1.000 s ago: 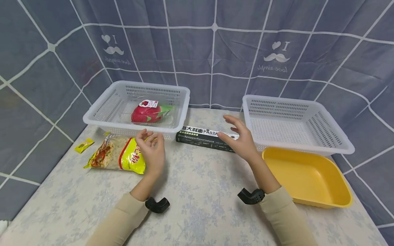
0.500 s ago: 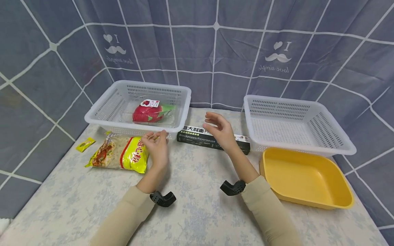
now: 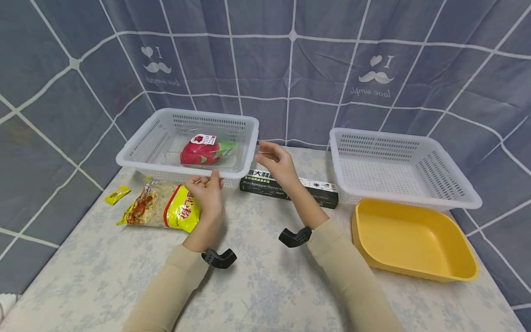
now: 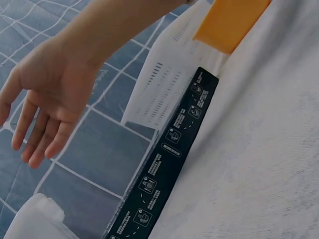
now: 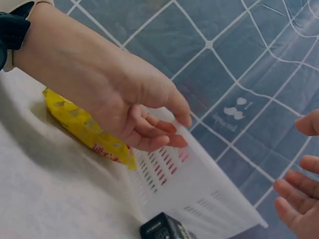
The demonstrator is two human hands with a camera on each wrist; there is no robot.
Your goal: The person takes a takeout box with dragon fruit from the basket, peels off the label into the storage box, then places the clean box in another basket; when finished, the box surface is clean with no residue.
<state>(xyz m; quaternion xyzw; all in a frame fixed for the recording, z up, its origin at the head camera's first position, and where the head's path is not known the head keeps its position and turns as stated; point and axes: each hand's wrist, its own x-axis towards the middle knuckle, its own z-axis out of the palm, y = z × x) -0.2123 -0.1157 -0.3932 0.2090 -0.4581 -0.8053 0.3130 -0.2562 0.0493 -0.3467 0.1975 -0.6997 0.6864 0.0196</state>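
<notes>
My left hand [image 3: 209, 196] is at the front of the left white basket [image 3: 153, 167], fingers loosely bent, holding nothing; whether it touches the basket I cannot tell. Inside that basket lies a red dragon fruit [image 3: 194, 154] in clear packaging with a label. My right hand [image 3: 281, 168] hovers by the basket's right end, above a black pasta box [image 3: 321, 196], with relaxed fingers and nothing in them. Its palm and fingers [image 4: 55, 94] show in the left wrist view. A bag of noodles [image 3: 159, 205] lies beside the left hand, which partly covers the bag's right end.
A second white basket [image 3: 456, 196] stands at the back right, with a yellow tub [image 3: 406, 240] before it. One small yellow packet [image 3: 118, 195] lies left of the noodle bag. A grey checked curtain [image 3: 265, 64] hangs behind the patterned tabletop [image 3: 257, 272].
My right hand has moved left across the pasta box to the left basket's right end. The left hand has shifted slightly and stays near that basket's front.
</notes>
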